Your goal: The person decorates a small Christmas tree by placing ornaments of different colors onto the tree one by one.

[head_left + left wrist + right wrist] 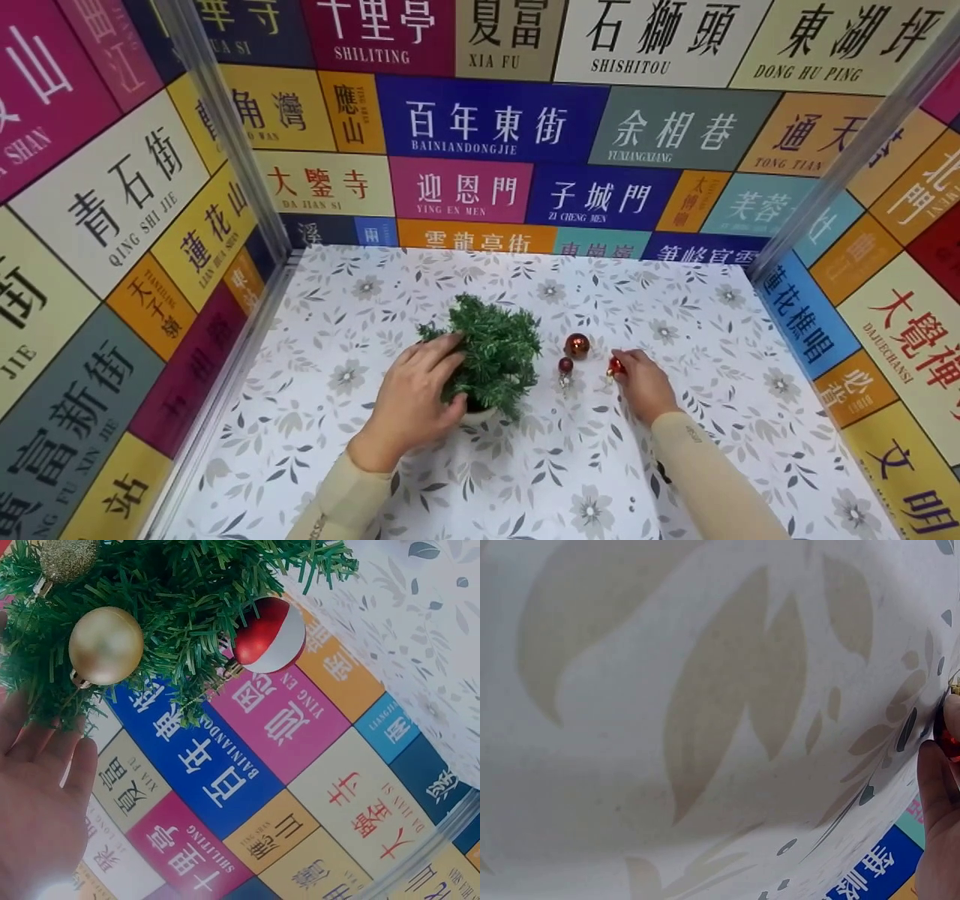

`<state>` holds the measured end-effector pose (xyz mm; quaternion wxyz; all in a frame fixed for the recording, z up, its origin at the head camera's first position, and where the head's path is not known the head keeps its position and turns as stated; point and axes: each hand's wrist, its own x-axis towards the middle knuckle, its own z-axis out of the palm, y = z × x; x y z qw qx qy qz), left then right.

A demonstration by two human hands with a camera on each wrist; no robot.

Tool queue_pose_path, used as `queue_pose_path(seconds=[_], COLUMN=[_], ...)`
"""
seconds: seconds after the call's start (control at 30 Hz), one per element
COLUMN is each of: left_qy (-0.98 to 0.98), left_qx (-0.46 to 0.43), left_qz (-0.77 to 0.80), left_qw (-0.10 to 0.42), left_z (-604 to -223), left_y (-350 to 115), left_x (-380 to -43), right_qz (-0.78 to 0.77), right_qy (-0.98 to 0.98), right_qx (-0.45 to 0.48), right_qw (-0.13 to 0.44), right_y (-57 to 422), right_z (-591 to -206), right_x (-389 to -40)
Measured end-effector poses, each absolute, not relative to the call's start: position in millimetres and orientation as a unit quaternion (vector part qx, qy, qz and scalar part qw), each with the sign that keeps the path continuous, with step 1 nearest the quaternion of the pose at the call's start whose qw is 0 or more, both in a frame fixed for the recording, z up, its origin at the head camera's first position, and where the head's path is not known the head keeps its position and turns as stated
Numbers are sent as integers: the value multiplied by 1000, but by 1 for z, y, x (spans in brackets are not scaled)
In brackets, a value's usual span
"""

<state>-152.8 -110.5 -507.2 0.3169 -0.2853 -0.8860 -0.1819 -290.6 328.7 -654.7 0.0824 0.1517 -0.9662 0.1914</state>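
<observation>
A small artificial Christmas tree [491,345] stands in a light pot [480,416] on the table. My left hand [420,390] rests against its left side, fingertips among the needles and thumb low near the pot. In the left wrist view, a smooth gold ball [106,645], a glittery gold ball [69,556] and a red-and-white ball [270,635] hang on the branches. To the right of the tree, my right hand [646,386] pinches a shiny red ball ornament [616,366] close over the tabletop. In the right wrist view this ornament shows only at the right edge, partly covered by fingers.
Between the tree and my right hand lie a larger shiny red ball [577,345] and a smaller dark red ball [565,364]. The tabletop [360,315] has a leaf-and-flower print. Panels with printed place names [491,120] enclose the back and both sides, with clear corner posts [232,135].
</observation>
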Motion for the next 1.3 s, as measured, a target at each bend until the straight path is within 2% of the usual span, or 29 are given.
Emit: queue_pose_path(seconds=[0.67,0.97,1.3], left_qy=[-876,-876,-876], left_qx=[-300,-301,-302], left_qz=[-187,-189,-189], left_qw=[329,326,326], left_z=[-508,-507,-507], left_y=[-122,-121,-121], left_x=[-157,-157,-157], right_qz=[197,191,197], right_qy=[-966,-965,-968], right_qx=[145,148,130], right_qw=[80,100,85], right_y=[325,324,322], right_z=[-653,-654,-653], right_x=[-291,-289,-289])
